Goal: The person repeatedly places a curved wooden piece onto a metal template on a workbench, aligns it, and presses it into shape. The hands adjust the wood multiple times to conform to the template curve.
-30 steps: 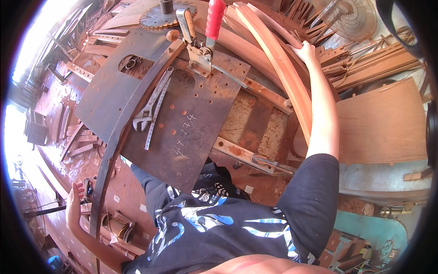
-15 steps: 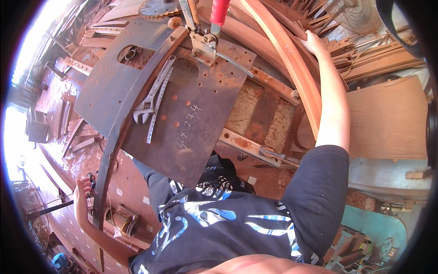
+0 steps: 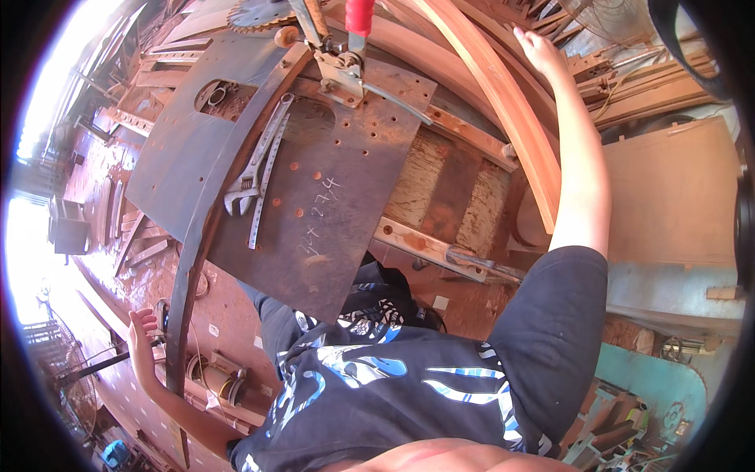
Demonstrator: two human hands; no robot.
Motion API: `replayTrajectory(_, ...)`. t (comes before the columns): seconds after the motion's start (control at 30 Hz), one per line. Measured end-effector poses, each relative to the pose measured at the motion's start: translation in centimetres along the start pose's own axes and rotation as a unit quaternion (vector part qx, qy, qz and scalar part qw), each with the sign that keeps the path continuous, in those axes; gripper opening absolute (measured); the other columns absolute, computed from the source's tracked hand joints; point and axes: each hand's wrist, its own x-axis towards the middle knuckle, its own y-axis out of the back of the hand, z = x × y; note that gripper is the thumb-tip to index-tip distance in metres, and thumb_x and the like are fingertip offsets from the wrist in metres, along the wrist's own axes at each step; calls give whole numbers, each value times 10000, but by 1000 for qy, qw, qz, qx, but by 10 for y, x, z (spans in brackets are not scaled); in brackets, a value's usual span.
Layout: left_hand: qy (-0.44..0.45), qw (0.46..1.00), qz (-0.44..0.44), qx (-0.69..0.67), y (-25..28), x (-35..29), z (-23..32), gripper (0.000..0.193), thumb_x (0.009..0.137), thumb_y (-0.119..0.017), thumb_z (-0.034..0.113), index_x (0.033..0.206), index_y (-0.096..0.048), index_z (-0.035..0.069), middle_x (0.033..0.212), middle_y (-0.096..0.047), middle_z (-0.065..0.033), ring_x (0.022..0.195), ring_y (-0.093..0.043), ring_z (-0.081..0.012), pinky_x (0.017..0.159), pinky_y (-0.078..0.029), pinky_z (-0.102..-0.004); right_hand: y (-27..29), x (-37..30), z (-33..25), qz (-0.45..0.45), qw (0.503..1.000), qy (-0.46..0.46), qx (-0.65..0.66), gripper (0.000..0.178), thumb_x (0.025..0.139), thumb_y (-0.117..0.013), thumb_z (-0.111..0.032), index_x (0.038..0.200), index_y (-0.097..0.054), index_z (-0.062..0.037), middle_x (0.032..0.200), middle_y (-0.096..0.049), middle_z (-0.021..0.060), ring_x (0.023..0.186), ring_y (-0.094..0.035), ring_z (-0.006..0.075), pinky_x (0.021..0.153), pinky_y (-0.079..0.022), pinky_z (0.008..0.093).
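My left hand (image 3: 142, 334) is held out at the lower left with its fingers apart and nothing in them. It is beside the lower end of a long dark curved bar (image 3: 211, 193), which crosses the metal table plate (image 3: 314, 236). At the upper right my right hand (image 3: 539, 52) is open, fingers stretched out, just past a long curved piece of reddish wood (image 3: 495, 102). Whether its fingers touch the boards behind is hard to tell. An adjustable wrench (image 3: 253, 169) and a steel ruler (image 3: 268, 182) lie side by side on the plate.
A red-handled toggle clamp (image 3: 346, 71) stands at the table's far edge, near a toothed saw blade (image 3: 259, 14). Stacked boards (image 3: 653, 94) fill the far right, beside a wide wooden panel (image 3: 668, 197). A motor (image 3: 216, 381) sits on the floor at lower left.
My right hand has lifted off the wood slightly, its fingers now straighter. The table and its tools have shifted a little to the left in view. My left hand has barely moved.
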Motion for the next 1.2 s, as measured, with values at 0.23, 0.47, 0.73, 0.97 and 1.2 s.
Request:
replayTrajectory(0.23, -35, 999, 6, 12, -9, -2, 5, 684, 1101, -359, 601, 1169, -693, 8, 993, -676, -59, 913, -599, -162, 836, -449, -334, 59, -33, -105, 4, 983, 162, 84, 572, 1008, -527, -636, 1265, -709, -157, 1149, -753, 134, 1104, -718, 301, 903, -549, 448)
replayTrajectory(0.47, -90, 995, -17, 34, -11, -6, 5, 603, 1118, -389, 523, 1151, -689, 1, 994, -676, -81, 914, -602, -183, 882, -478, -361, 34, -110, -180, -19, 972, 72, -222, 859, 908, -666, -670, 1442, -507, -16, 1453, -558, 212, 1293, -606, 326, 1063, -538, 512)
replayTrajectory(0.73, -119, 992, -26, 38, -16, -14, 8, 534, 1124, -420, 448, 1097, -678, -18, 947, -684, -88, 909, -611, -193, 881, -486, -347, 39, -143, -134, -14, 998, -2, -58, 769, 829, -771, -597, 1246, -613, 30, 1135, -732, 269, 1086, -725, 377, 926, -581, 475)
replayTrajectory(0.97, -195, 978, 45, 52, -17, -31, 41, 305, 1056, -601, 247, 1016, -642, -53, 817, -632, -126, 784, -592, -186, 764, -485, -343, 18, -128, -93, 28, 996, 73, 40, 797, 812, -805, -576, 1237, -616, 71, 1167, -707, 322, 1140, -677, 470, 962, -548, 513)
replayTrajectory(1.2, -227, 961, 138, 75, -13, -44, 32, 296, 1013, -661, 264, 993, -675, -31, 823, -670, -139, 759, -634, -214, 755, -513, -354, 83, -96, -70, 64, 986, 59, 138, 598, 843, -861, -413, 1203, -678, 28, 1107, -765, 195, 1017, -735, 263, 880, -569, 393)
